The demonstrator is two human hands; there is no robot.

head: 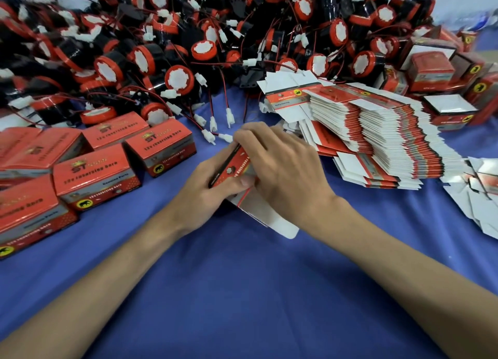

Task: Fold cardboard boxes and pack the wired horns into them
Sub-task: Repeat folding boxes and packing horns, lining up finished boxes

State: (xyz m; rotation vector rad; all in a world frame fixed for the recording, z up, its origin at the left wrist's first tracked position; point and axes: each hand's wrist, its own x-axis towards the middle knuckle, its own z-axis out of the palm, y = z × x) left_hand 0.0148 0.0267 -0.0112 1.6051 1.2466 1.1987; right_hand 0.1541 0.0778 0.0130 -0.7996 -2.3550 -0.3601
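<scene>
A flat red-and-white cardboard box blank [244, 194] is gripped at the table's middle over the blue cloth [242, 291], pinched by the left hand [207, 189] and covered by the right hand [280, 167]. Folded red boxes [94, 170] are seen left, a stack of flat blanks [377, 132] right, a heap of black-and-red wired horns [188, 40] farther back.

Two bare forearms, left hand [213, 189], right hand [283, 164], sleeveless
</scene>
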